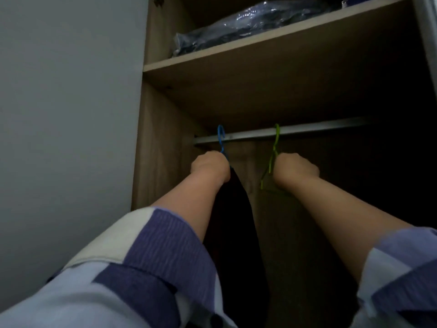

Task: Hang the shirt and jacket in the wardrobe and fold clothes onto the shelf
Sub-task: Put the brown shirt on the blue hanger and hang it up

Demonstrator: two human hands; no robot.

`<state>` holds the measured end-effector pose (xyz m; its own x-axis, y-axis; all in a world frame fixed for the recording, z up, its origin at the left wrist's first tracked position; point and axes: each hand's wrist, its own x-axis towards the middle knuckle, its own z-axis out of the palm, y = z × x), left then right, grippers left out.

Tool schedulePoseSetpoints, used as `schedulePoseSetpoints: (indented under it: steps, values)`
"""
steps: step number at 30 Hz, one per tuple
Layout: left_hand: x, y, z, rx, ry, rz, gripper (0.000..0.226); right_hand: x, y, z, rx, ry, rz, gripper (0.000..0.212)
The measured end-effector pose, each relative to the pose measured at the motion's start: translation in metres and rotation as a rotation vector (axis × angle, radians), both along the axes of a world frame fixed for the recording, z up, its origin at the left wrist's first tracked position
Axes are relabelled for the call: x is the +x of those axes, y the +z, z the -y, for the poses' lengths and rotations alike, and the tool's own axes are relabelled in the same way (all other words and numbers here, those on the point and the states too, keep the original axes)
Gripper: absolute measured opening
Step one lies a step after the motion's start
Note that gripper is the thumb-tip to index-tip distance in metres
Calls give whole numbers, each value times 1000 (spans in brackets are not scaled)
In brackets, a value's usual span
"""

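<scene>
Gripping blue hanger (221, 140) w/ my left hand (210, 168), fist clamped; right hand (294, 172) clamped on green hanger (272, 162); both on rail (307, 131). No text legible.

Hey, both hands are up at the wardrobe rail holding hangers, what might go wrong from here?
1. The blue hanger in the left hand carries a dark garment; its hook looks only partly over the rail, so letting go early may drop it.
2. The right hand grips the bare green hanger; a tug might unhook it.
</scene>
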<state>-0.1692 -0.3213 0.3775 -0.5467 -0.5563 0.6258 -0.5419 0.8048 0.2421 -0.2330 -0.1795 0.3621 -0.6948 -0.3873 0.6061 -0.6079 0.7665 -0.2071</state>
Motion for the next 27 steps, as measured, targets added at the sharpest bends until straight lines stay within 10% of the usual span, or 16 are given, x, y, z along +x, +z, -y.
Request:
schedulePoseSetpoints:
  steps: [10,27]
  values:
    - [-46,15,16,-7,-6,66,43,-32,-6,36,-809,410,506,9]
    - [-18,-66,-6,-472,134,-44,41,11,-28,15,-683,284,281,32]
